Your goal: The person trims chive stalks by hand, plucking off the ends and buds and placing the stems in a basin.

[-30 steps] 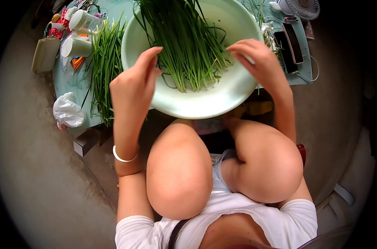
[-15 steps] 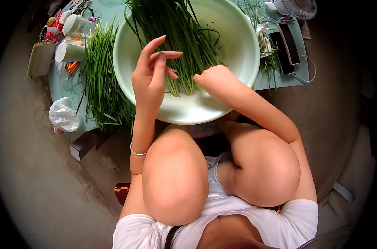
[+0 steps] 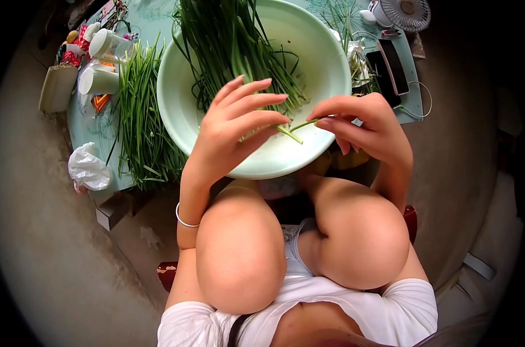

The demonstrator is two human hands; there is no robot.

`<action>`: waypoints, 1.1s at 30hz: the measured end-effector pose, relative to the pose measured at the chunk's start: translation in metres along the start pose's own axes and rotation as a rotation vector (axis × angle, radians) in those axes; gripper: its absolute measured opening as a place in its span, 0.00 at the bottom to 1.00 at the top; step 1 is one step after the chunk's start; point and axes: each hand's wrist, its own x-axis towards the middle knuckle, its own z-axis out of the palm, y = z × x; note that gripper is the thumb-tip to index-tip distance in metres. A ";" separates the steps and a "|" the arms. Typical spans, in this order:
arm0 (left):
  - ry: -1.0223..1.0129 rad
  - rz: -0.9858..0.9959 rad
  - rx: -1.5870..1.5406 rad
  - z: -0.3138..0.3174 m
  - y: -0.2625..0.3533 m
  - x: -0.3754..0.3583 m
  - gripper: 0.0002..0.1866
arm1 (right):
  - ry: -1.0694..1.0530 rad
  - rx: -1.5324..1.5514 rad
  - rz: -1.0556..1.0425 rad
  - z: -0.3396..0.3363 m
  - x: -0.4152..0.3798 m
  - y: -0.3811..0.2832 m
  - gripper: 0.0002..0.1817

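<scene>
A large pale green basin (image 3: 167, 98) holds a bunch of long green stalks (image 3: 225, 49), their cut ends toward me. Over the basin's near left part, my left hand (image 3: 233, 124) has its fingers spread, with the thumb and index finger near a short green stalk piece (image 3: 290, 135); whether they grip it is unclear. My right hand (image 3: 366, 124), at the basin's right rim, pinches the end of a thin green strand (image 3: 304, 124) between thumb and index finger. The strand reaches the stalk piece beside my left fingertips.
More green stalks (image 3: 144, 110) lie on the table (image 3: 121, 176) left of the basin. Two cups (image 3: 98, 79), a crumpled white bag (image 3: 89, 166) and a brown box (image 3: 58, 88) stand further left. At the right are phones (image 3: 392, 66), a cable and a small fan (image 3: 407, 13).
My right hand has moved right and toward me, out of the basin, and now pinches a strand. My left hand has come lower and right, its fingers turned rightward.
</scene>
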 end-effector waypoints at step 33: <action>0.409 0.195 0.649 -0.020 0.032 0.033 0.11 | 0.366 0.394 -0.059 -0.006 0.003 0.020 0.12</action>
